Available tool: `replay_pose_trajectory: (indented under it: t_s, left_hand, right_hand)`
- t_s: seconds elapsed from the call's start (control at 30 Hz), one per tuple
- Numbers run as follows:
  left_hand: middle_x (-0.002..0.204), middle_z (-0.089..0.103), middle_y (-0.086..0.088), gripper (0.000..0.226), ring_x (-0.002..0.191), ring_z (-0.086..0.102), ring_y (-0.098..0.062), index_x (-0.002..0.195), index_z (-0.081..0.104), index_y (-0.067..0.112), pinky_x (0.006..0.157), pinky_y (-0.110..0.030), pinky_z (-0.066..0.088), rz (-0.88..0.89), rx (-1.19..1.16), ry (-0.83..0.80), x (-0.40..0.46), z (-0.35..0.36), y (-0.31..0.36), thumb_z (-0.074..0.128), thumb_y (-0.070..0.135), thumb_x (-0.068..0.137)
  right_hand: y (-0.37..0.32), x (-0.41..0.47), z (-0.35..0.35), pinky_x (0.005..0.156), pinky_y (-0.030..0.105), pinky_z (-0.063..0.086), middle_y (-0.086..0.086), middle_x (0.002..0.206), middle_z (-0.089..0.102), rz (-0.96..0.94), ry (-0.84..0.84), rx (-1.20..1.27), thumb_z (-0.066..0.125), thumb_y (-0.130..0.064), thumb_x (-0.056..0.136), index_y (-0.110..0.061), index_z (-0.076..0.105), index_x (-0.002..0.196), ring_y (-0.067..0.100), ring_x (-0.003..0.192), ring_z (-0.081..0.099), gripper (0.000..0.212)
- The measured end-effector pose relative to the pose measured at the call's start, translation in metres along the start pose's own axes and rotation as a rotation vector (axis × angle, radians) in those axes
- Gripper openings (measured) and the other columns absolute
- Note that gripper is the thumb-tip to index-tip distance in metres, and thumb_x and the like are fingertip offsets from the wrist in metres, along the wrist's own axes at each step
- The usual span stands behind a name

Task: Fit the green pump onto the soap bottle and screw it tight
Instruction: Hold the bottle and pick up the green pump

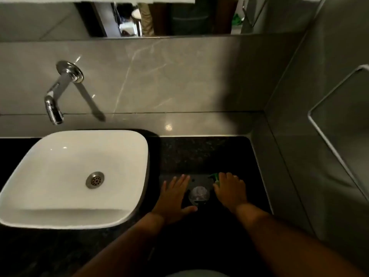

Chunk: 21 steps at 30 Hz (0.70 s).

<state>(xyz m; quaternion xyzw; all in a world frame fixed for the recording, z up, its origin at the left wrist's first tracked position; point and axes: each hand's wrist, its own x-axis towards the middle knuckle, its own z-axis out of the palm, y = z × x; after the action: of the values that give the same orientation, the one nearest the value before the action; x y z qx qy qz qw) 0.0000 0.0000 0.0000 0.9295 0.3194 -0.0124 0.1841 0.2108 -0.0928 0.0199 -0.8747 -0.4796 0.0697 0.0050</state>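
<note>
The soap bottle (198,193) stands on the black counter between my hands, seen from above, clear with an open round mouth. My left hand (174,195) lies just left of it, fingers spread and flat, thumb reaching toward the bottle's base. The green pump (215,178) lies on the counter to the right of the bottle. My right hand (230,189) covers most of the pump, fingers curled over it; only its green tip shows past my fingertips.
A white basin (127,214) with a metal drain sits to the left, its edge close to my left wrist. A chrome tap (58,96) juts from the grey wall. A grey side wall with a metal rail (327,134) bounds the counter on the right.
</note>
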Motion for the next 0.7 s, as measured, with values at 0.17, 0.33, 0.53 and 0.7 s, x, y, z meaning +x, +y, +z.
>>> replay_pose_trajectory:
  t_s: [0.17,0.33,0.53,0.7]
  left_hand:
    - [0.158,0.009,0.011,0.075,0.143,0.004,-0.015,0.135,0.018,0.061,0.111,-0.049,0.003,-0.001,-0.381,-0.025,0.019,0.012,0.009,0.052,0.081,0.071]
    - [0.156,0.016,0.009,0.071,0.143,0.003,-0.015,0.131,0.036,0.049,0.110,-0.045,-0.003,-0.033,-0.455,-0.043,0.029,0.017,0.003,0.050,0.082,0.070]
    - [0.151,0.031,0.004,0.088,0.144,0.004,-0.021,0.132,0.048,0.032,0.111,-0.054,-0.004,-0.150,-0.477,-0.127,0.042,0.003,-0.017,0.046,0.087,0.062]
    - [0.150,0.034,0.006,0.091,0.144,0.006,-0.019,0.133,0.047,0.036,0.110,-0.057,-0.007,-0.167,-0.491,-0.160,0.043,0.002,-0.026,0.044,0.090,0.060]
  right_hand:
    - [0.001,0.019,0.007,0.080,0.043,0.049,0.014,0.106,0.063,0.076,-0.092,0.076,0.056,-0.046,0.082,-0.016,0.058,0.100,0.035,0.100,0.059,0.035]
    - [-0.001,0.029,0.014,0.076,0.041,0.050,0.012,0.101,0.068,0.109,-0.107,0.106,0.058,-0.046,0.081,-0.016,0.059,0.096,0.034,0.094,0.063,0.034]
    - [-0.005,0.044,-0.011,0.068,0.038,0.053,0.009,0.084,0.068,0.152,-0.181,0.333,0.061,-0.046,0.082,-0.017,0.060,0.082,0.030,0.078,0.064,0.029]
    - [-0.029,0.074,-0.075,0.062,0.034,0.048,0.008,0.074,0.065,0.085,0.003,0.898,0.066,-0.033,0.085,-0.014,0.064,0.078,0.023,0.067,0.061,0.020]
